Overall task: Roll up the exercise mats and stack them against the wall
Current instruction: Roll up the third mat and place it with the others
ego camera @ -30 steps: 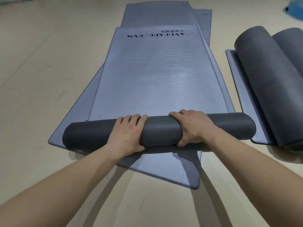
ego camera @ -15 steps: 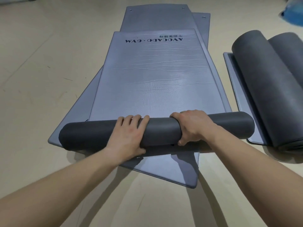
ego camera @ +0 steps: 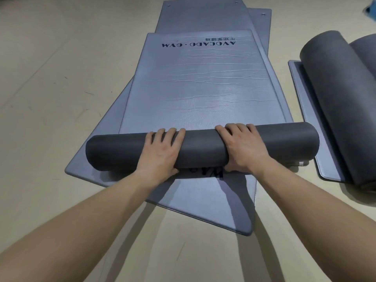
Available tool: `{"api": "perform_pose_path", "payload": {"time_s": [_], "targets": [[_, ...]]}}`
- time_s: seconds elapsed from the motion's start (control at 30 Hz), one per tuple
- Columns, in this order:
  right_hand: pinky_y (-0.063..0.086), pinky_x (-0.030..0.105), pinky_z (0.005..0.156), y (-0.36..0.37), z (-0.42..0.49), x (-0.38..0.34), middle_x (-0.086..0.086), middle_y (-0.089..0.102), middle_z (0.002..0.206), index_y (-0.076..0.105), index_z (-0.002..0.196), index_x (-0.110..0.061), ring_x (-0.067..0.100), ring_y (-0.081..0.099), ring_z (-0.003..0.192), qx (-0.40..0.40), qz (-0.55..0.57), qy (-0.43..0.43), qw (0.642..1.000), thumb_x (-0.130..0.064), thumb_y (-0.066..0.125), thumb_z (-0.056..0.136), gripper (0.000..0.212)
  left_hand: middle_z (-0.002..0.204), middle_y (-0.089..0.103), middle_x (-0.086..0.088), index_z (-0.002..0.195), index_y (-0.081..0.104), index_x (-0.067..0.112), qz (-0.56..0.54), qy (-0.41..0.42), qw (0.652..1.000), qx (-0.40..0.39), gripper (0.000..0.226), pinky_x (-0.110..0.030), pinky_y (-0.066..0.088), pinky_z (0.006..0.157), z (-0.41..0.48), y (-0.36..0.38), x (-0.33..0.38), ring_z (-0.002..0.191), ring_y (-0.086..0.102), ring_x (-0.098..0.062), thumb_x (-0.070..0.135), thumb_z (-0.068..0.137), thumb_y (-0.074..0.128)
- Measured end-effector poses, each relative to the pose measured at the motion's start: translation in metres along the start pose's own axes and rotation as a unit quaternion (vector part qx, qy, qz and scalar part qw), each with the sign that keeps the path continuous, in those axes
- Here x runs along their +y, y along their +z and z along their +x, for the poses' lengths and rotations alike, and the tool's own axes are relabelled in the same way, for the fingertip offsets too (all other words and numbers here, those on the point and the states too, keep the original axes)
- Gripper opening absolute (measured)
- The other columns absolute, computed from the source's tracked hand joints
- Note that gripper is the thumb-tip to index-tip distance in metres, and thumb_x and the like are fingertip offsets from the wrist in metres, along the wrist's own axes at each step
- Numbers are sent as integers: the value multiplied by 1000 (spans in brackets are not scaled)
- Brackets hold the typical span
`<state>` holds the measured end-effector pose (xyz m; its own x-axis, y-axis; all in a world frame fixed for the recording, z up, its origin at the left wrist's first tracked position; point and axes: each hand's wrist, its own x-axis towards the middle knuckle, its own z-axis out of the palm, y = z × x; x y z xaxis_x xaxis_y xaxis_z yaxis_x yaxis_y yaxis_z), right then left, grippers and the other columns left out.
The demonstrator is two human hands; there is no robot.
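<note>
A grey exercise mat (ego camera: 199, 86) printed AVOCADO·GYM lies flat on the floor, its near end wound into a dark grey roll (ego camera: 201, 147). My left hand (ego camera: 160, 153) and my right hand (ego camera: 242, 147) both wrap over the roll, fingers on its far side, thumbs under the near side. Beneath it lie other flat grey mats: one (ego camera: 205, 202) skewed toward me with a strip of print showing under the roll, one (ego camera: 203, 15) reaching past the far end.
At the right, two rolled dark grey mats (ego camera: 337, 102) rest on another flat mat (ego camera: 305, 110). A blue object (ego camera: 372, 11) sits at the top right corner. Beige floor (ego camera: 50, 98) surrounds the mats.
The roll has turned a little farther away from me and grown slightly thicker. Print on the mat below now shows under it. Both hands stay on the roll.
</note>
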<state>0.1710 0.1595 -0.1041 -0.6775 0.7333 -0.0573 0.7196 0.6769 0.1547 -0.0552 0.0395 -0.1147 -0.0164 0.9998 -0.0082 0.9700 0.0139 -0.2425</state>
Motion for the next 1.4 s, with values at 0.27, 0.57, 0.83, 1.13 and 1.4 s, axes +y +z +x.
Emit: {"api": "perform_pose_path", "payload": {"time_s": [0.27, 0.57, 0.83, 1.13, 1.4], "targets": [[49, 46, 100, -39, 1, -3, -3, 58, 125, 36, 144, -35, 25, 59, 110, -225, 100, -35, 969, -68, 87, 47, 114, 122, 56, 8, 146, 36, 35, -132, 60, 961, -236, 109, -41, 53, 89, 19, -33, -28, 106, 58, -20, 68, 55, 86], [43, 47, 101, -12, -24, -9, 0, 53, 137, 29, 149, -31, 29, 57, 119, -99, 75, -26, 992, -76, 76, 46, 122, 154, 41, -6, 161, 12, 23, -50, 49, 993, -95, 133, -47, 38, 113, -6, -11, -10, 134, 47, -30, 78, 59, 78], [32, 57, 112, -1, -27, -15, 6, 43, 151, 17, 158, -28, 33, 47, 133, -36, 13, -1, 999, -81, 79, 45, 139, 143, 50, -2, 154, 22, 28, -63, 57, 993, -85, 116, -45, 42, 109, 13, -13, -15, 121, 55, -29, 71, 61, 77], [41, 50, 107, -29, -50, -14, 1, 51, 137, 27, 152, -33, 29, 54, 121, -141, 93, -15, 985, -72, 81, 50, 122, 120, 62, 9, 143, 39, 39, -192, 97, 932, -291, 104, -39, 52, 90, 16, -38, -16, 105, 60, -20, 65, 54, 87], [44, 47, 94, -25, -43, -14, 0, 56, 128, 33, 145, -35, 30, 60, 111, -108, 59, -6, 992, -76, 73, 49, 111, 143, 50, 5, 160, 23, 34, -157, 68, 963, -210, 122, -42, 47, 103, 11, -36, -11, 125, 54, -25, 76, 60, 79]]}}
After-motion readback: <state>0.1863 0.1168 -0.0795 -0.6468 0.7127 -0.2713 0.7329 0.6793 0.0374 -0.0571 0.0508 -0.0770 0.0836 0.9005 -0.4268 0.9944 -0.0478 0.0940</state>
